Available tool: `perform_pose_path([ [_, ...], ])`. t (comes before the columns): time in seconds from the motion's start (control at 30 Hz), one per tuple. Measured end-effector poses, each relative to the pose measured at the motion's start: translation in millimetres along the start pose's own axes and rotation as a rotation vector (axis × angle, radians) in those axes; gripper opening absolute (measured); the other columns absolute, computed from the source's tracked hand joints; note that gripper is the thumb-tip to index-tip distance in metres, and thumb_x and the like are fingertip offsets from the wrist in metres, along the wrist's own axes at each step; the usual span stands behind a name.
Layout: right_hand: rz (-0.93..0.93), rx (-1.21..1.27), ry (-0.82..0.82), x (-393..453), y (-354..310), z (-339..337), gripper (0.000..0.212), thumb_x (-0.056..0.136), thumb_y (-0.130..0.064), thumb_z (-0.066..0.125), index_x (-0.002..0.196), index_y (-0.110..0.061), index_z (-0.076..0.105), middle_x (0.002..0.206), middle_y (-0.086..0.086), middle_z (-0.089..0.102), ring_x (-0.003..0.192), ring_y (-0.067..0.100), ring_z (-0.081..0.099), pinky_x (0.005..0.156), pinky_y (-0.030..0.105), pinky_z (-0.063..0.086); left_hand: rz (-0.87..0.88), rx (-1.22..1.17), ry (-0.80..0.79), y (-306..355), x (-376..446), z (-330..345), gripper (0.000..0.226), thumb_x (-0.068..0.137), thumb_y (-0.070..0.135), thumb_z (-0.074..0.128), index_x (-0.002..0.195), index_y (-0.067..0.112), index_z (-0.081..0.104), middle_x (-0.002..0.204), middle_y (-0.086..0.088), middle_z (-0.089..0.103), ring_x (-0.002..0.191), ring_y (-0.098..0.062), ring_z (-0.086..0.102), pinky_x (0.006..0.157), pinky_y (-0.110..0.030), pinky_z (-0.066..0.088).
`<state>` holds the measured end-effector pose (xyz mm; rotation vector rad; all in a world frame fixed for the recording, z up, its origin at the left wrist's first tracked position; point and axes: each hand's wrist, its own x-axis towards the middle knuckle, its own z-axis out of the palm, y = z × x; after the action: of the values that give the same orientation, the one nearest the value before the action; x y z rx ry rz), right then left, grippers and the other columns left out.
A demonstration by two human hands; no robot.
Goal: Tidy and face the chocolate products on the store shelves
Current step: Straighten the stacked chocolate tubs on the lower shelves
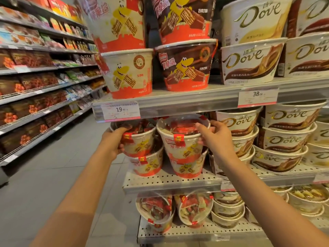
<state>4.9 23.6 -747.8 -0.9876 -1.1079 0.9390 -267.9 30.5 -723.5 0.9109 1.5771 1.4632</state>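
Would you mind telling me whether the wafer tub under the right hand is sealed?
Sealed: the wafer tub keeps its clear lid on, with a red sticker across the rim.

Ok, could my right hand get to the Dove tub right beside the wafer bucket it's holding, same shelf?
Probably yes. The right hand grips the wafer bucket, and the Dove tub sits just beyond its knuckles with nothing between them. It would have to let go first.

Top wafer tubs cut off by the upper edge; far-left aisle packets too blurred to read; price-tag small print illegible.
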Motion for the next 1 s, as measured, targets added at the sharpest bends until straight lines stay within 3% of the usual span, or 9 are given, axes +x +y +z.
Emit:
perform_pose_path([
  [0.1,-0.008,0.061,0.046,-11,1,2,0.061,0.089,-0.024,0.061,0.14,-0.007,0.034,0.074,0.0,0.051,0.062,0.006,0.061,0.057,0.016,0.054,0.099,0.067,-0.04,-13,-9,1,0.04,0.083,0.039,0.064,0.113,0.018,0.048,0.084,0.001,0.057,0.057,-0.013,0.045,0.05,-0.023,0.04],
  [0.17,-0.036,-0.019,0.053,-21,7,2,0.065,0.086,-0.031,0.063,0.141,-0.01,0.034,0.09,-0.001,0.053,0.075,0.008,0.06,0.066,0.02,0.054,0.168,0.124,-0.045,-27,-12,-1,0.066,0.075,0.047,0.069,0.129,0.022,0.041,0.111,0.0,0.058,0.085,-0.019,0.056,0.072,-0.031,0.046],
  [0.23,-0.089,-0.204,0.066,-29,17,1,0.079,0.079,-0.037,0.07,0.143,-0.013,0.031,0.114,0.0,0.048,0.093,0.01,0.054,0.081,0.026,0.05,0.271,0.257,0.013,-41,-9,-1,0.102,0.052,0.059,0.08,0.136,0.026,0.033,0.13,-0.001,0.052,0.114,-0.022,0.052,0.096,-0.041,0.044],
  [0.33,-0.142,-0.46,0.034,-32,35,5,0.103,0.066,-0.039,0.08,0.146,-0.017,0.019,0.135,-0.002,0.032,0.12,0.011,0.04,0.097,0.03,0.04,0.362,0.383,0.117,-53,-3,8,0.132,0.032,0.059,0.087,0.14,0.024,0.02,0.14,-0.005,0.038,0.13,-0.024,0.038,0.106,-0.05,0.037],
  [0.47,-0.219,-0.655,0.016,-24,48,13,0.115,0.054,-0.048,0.082,0.145,-0.019,0.019,0.137,0.005,0.035,0.129,0.022,0.036,0.105,0.045,0.039,0.403,0.329,0.149,-63,1,23,0.133,0.043,0.032,0.094,0.142,0.02,0.006,0.141,-0.01,0.031,0.129,-0.023,0.038,0.103,-0.035,0.037],
  [0.6,-0.182,-0.549,0.01,-25,54,20,0.118,0.047,-0.054,0.082,0.142,-0.027,0.018,0.138,-0.001,0.044,0.126,0.018,0.045,0.101,0.044,0.044,0.388,0.271,0.183,-71,5,28,0.111,0.048,0.033,0.092,0.13,0.015,0.019,0.124,-0.008,0.051,0.111,-0.022,0.054,0.088,-0.027,0.044],
  [0.77,-0.16,-0.515,0.088,-23,66,27,0.112,0.043,-0.065,0.074,0.137,-0.027,0.026,0.132,-0.004,0.05,0.121,0.018,0.05,0.098,0.046,0.045,0.368,0.244,0.23,-76,4,41,0.099,0.053,0.037,0.089,0.126,0.012,0.027,0.122,-0.009,0.054,0.11,-0.025,0.056,0.081,-0.028,0.044],
  [0.9,-0.176,-0.577,0.165,-19,73,34,0.113,0.049,-0.064,0.075,0.14,-0.022,0.023,0.136,0.001,0.048,0.124,0.023,0.048,0.101,0.05,0.04,0.38,0.297,0.175,-87,12,38,0.115,0.046,0.041,0.091,0.135,0.017,0.022,0.133,-0.01,0.045,0.123,-0.027,0.047,0.094,-0.037,0.045],
  [1.0,-0.171,-0.611,0.189,-16,79,37,0.113,0.052,-0.063,0.076,0.141,-0.021,0.021,0.137,0.001,0.048,0.125,0.025,0.047,0.103,0.052,0.037,0.264,0.304,0.211,-99,13,35,0.131,0.048,0.043,0.09,0.146,0.024,0.005,0.153,-0.01,0.014,0.142,-0.03,0.016,0.109,-0.052,0.03],
])
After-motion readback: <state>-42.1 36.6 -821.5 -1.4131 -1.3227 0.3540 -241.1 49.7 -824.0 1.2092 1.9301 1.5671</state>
